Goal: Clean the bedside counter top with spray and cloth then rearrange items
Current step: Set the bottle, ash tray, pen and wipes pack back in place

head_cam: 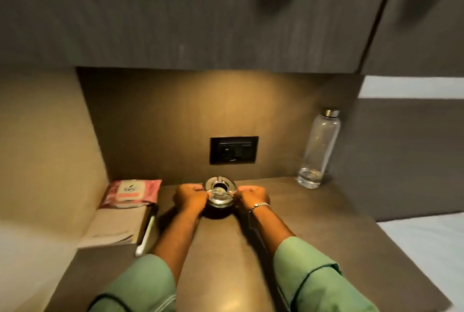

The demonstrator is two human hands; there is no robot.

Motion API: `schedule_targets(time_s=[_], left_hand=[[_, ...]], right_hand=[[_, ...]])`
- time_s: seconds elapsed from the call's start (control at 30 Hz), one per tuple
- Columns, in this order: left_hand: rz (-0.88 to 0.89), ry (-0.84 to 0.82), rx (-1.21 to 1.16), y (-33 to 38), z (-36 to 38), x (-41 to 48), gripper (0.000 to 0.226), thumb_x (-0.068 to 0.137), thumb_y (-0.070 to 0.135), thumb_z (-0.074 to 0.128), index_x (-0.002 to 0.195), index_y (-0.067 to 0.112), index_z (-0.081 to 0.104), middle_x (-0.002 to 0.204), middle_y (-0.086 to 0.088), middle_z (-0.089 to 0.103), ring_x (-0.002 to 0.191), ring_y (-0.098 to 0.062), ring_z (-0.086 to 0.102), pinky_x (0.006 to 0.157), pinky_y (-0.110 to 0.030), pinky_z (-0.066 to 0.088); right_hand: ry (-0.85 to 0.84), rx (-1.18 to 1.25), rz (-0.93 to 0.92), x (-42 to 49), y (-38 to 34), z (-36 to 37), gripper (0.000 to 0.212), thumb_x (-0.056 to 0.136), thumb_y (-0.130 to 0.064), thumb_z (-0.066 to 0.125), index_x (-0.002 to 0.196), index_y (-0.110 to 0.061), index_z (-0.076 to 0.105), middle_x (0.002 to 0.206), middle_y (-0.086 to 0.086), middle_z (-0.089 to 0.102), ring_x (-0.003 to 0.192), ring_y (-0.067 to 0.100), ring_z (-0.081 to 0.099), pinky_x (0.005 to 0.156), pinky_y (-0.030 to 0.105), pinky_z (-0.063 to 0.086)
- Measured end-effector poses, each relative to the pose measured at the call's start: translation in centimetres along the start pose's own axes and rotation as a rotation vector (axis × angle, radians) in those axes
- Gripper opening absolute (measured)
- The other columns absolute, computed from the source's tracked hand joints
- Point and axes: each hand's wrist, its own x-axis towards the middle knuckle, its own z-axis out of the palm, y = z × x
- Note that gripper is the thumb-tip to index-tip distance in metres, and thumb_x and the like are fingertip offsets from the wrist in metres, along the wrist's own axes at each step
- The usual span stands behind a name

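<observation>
A round glass ashtray [220, 192] sits on the brown counter top [226, 249], near the back wall below the socket. My left hand [189, 197] grips its left rim and my right hand [252, 196] grips its right rim, fingers curled. A watch is on my right wrist. No spray bottle or cloth shows in this view.
A pink wet-wipes pack [131, 193] lies on a folded beige towel [115, 226] at the left, with a white pen-like stick [145, 234] beside it. A clear water bottle [317, 148] stands at the back right. A black socket plate [234, 150] is on the wall. A white bed [426, 249] lies to the right.
</observation>
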Motion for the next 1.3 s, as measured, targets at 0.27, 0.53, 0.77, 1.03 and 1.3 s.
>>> schedule_targets(time_s=[0.27,0.53,0.77,1.03,1.3], left_hand=[[-0.095,-0.114,-0.051,1.3,13.5,-0.6,0.019,0.073,0.014,0.067,0.055,0.016,0.064,0.059,0.002,0.061,0.057,-0.013,0.054,0.059,-0.025,0.039],[-0.109,-0.132,-0.164,0.9,17.9,0.0,0.02,0.071,0.004,0.069,0.076,0.022,0.074,0.083,0.002,0.074,0.077,-0.017,0.069,0.072,-0.03,0.058],[-0.044,-0.183,-0.073,0.5,17.3,0.0,0.018,0.072,0.004,0.07,0.072,0.022,0.073,0.078,0.004,0.073,0.083,-0.015,0.068,0.084,-0.035,0.057],[0.081,0.002,0.0,0.0,6.9,-0.4,0.019,0.075,0.004,0.064,0.09,0.01,0.075,0.098,-0.01,0.075,0.097,-0.024,0.068,0.084,-0.027,0.05],[0.181,0.316,0.278,-6.3,-12.7,1.9,0.026,0.081,0.0,0.057,0.101,0.007,0.072,0.111,-0.015,0.07,0.107,-0.033,0.063,0.09,-0.03,0.046]], right_hand=[[0.152,0.152,0.107,6.7,1.9,-10.7,0.014,0.066,0.008,0.078,0.069,-0.005,0.074,0.076,0.016,0.075,0.07,0.026,0.072,0.053,0.029,0.057],[0.103,0.13,0.084,11.6,2.4,-12.7,0.014,0.069,0.008,0.078,0.079,0.002,0.069,0.085,0.02,0.072,0.081,0.031,0.07,0.051,0.028,0.056],[0.104,0.103,0.049,12.5,3.1,-12.3,0.015,0.069,0.003,0.082,0.077,0.0,0.07,0.084,0.019,0.073,0.076,0.028,0.071,0.052,0.027,0.058],[0.255,-0.265,-0.198,4.5,2.4,-7.0,0.011,0.07,-0.021,0.083,0.07,-0.013,0.075,0.08,0.013,0.076,0.077,0.031,0.069,0.079,0.041,0.057],[-0.376,-0.115,-0.007,-7.8,2.6,12.0,0.032,0.077,0.0,0.076,0.056,-0.011,0.054,0.076,0.023,0.069,0.072,0.034,0.071,0.065,0.046,0.058]])
